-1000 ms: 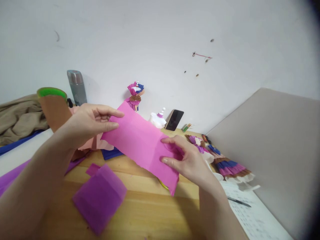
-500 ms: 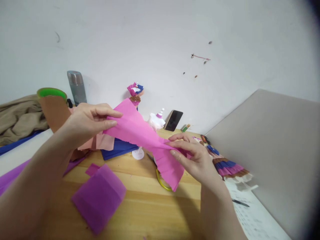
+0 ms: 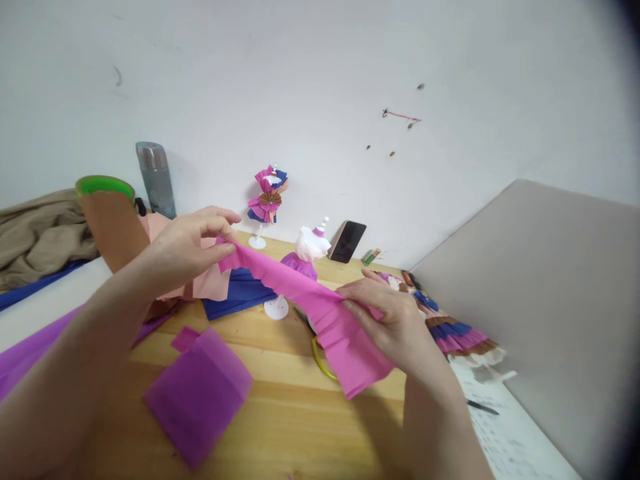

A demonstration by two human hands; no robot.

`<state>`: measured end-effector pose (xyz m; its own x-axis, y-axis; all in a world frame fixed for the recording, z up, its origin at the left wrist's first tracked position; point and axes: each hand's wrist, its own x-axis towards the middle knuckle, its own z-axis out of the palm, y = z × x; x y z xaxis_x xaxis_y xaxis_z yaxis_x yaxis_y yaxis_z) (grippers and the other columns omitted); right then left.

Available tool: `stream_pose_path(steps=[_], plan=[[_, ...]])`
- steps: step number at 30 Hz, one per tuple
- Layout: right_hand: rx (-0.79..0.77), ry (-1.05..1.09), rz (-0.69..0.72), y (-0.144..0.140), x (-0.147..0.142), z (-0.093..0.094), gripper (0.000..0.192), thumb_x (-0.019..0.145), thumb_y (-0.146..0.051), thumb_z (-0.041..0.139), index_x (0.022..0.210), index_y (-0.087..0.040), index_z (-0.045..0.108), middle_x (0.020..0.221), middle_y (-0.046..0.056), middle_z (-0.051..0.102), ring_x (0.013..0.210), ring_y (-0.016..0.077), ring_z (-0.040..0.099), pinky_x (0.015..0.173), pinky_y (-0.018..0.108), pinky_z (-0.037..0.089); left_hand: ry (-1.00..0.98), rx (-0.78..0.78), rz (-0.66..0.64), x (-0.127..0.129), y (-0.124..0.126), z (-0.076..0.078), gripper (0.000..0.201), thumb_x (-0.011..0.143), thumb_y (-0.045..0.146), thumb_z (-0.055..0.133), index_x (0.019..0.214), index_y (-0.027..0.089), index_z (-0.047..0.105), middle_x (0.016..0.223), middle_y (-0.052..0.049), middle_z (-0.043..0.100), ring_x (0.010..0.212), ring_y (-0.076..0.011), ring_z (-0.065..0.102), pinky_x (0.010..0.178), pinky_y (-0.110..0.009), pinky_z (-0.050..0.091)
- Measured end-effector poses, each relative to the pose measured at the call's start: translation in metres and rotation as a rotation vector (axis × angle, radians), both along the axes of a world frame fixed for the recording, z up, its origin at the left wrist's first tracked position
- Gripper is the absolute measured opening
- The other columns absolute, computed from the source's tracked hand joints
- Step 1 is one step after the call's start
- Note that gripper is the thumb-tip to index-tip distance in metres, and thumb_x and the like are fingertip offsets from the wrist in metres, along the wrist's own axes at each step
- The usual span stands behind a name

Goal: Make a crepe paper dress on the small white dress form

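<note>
A strip of pink crepe paper (image 3: 305, 287) stretches between my two hands above the wooden table. My left hand (image 3: 197, 243) pinches its far left end between thumb and fingers. My right hand (image 3: 383, 313) grips the top edge farther along, and a ruffled, wavy part hangs below it. Behind the strip stands a small dress-form stand (image 3: 311, 244) with a white top and a purple skirt, partly covered by the paper. Scissors with yellow handles (image 3: 323, 360) lie on the table, half hidden under the strip.
Purple paper (image 3: 200, 397) lies in front, blue paper (image 3: 237, 295) behind it. A finished paper dress on a stand (image 3: 269, 200), a phone (image 3: 348, 241) and a flask (image 3: 156, 180) stand by the wall. Paper ruffles (image 3: 460, 333) and a written sheet (image 3: 505, 413) are at right.
The left end of the strip has been lowered and folded over, so the strip looks narrower there and uncovers the stands behind. Its hanging right part has swung to the right.
</note>
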<state>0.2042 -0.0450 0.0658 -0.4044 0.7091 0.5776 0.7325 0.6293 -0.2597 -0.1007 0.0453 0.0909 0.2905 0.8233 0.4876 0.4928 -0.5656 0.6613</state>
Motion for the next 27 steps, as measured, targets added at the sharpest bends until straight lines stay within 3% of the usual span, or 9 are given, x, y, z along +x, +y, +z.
stream_pose_path(steps=[3, 6, 9, 18, 22, 27], plan=[[-0.076, -0.016, -0.067, 0.000, -0.001, 0.001, 0.021, 0.088, -0.005, 0.048, 0.085, -0.021, 0.061, 0.075, 0.000, 0.068, 0.065, 0.0163, 0.063, 0.073, 0.036, 0.050, -0.023, -0.141, -0.100, -0.001, 0.003, -0.001, 0.016, 0.070, 0.034, 0.060, 0.067, 0.019, 0.066, 0.087, -0.005, 0.073, 0.082, -0.0188, 0.066, 0.072, -0.027, 0.053], [-0.086, -0.027, -0.126, 0.002, -0.001, 0.001, 0.024, 0.085, -0.002, 0.043, 0.080, -0.020, 0.058, 0.077, 0.003, 0.065, 0.072, 0.0183, 0.063, 0.066, 0.032, 0.048, -0.030, -0.257, -0.184, -0.003, 0.007, -0.003, 0.017, 0.070, 0.035, 0.063, 0.071, 0.019, 0.066, 0.064, 0.000, 0.068, 0.062, -0.0146, 0.061, 0.057, -0.022, 0.048], [0.015, 0.003, -0.105, 0.005, 0.000, -0.001, 0.025, 0.078, 0.002, 0.042, 0.076, -0.019, 0.056, 0.093, 0.007, 0.066, 0.087, 0.0203, 0.064, 0.074, 0.034, 0.048, -0.069, -0.329, -0.211, -0.004, 0.009, -0.005, 0.017, 0.069, 0.035, 0.066, 0.075, 0.019, 0.067, 0.065, 0.001, 0.070, 0.060, -0.0127, 0.061, 0.055, -0.020, 0.045], [0.085, 0.207, -0.115, 0.018, 0.002, -0.010, 0.024, 0.067, 0.001, 0.038, 0.065, -0.020, 0.050, 0.074, 0.002, 0.062, 0.073, 0.0164, 0.058, 0.067, 0.030, 0.044, -0.115, -0.449, -0.244, -0.001, 0.012, -0.012, 0.021, 0.071, 0.038, 0.069, 0.079, 0.019, 0.066, 0.061, 0.002, 0.067, 0.061, -0.0131, 0.061, 0.057, -0.021, 0.045], [0.057, 0.219, -0.103, 0.015, 0.001, -0.008, 0.019, 0.074, -0.006, 0.040, 0.067, -0.020, 0.050, 0.063, -0.001, 0.052, 0.060, 0.0142, 0.050, 0.057, 0.028, 0.037, -0.183, -0.423, -0.221, 0.007, 0.013, -0.015, 0.020, 0.070, 0.037, 0.069, 0.072, 0.018, 0.062, 0.060, 0.003, 0.062, 0.060, -0.0123, 0.059, 0.056, -0.021, 0.045], [0.053, 0.144, -0.162, 0.012, -0.001, -0.007, 0.014, 0.084, -0.028, 0.061, 0.073, -0.019, 0.057, 0.063, -0.001, 0.056, 0.057, 0.0137, 0.049, 0.054, 0.027, 0.035, -0.161, -0.368, -0.231, 0.009, 0.020, -0.019, 0.017, 0.070, 0.034, 0.069, 0.072, 0.018, 0.062, 0.068, 0.000, 0.067, 0.066, -0.0140, 0.062, 0.060, -0.023, 0.049]])
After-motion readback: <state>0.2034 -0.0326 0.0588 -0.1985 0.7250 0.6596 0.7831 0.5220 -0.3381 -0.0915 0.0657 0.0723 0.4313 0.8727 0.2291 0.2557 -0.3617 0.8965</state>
